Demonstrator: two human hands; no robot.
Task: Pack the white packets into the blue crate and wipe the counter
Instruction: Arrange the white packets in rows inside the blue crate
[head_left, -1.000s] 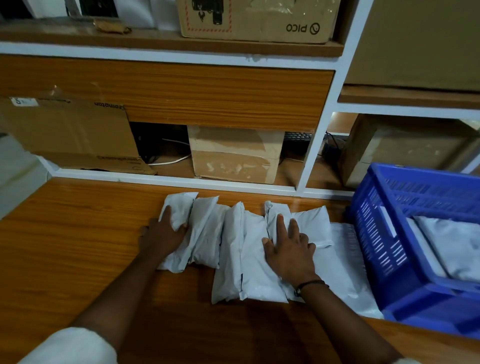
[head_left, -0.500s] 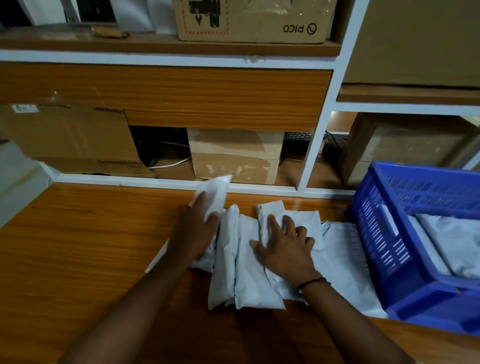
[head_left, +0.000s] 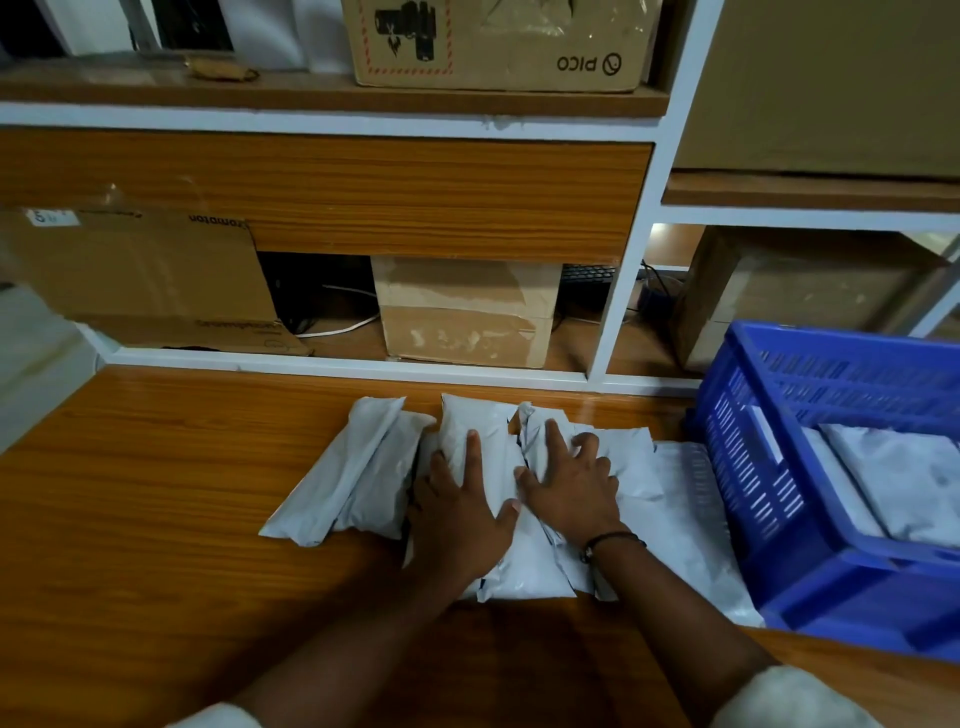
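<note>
Lying loose at far left on the bench (head_left: 130, 519): two white packets (head_left: 353, 467), slanted, untouched. Centre: left hand (head_left: 462, 519), fingers (head_left: 472, 449) straight and spread, pressing down on bunched packets; right hand (head_left: 571, 493) likewise flat on the neighbouring ones, gripping nothing. Right: blue crate (head_left: 737, 467), part-filled. Advice: square the edges together, then curl fingers under both ends before lifting across.

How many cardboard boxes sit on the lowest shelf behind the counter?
3: left box, middle box, right box behind the blue crate; others may be hidden.
</note>
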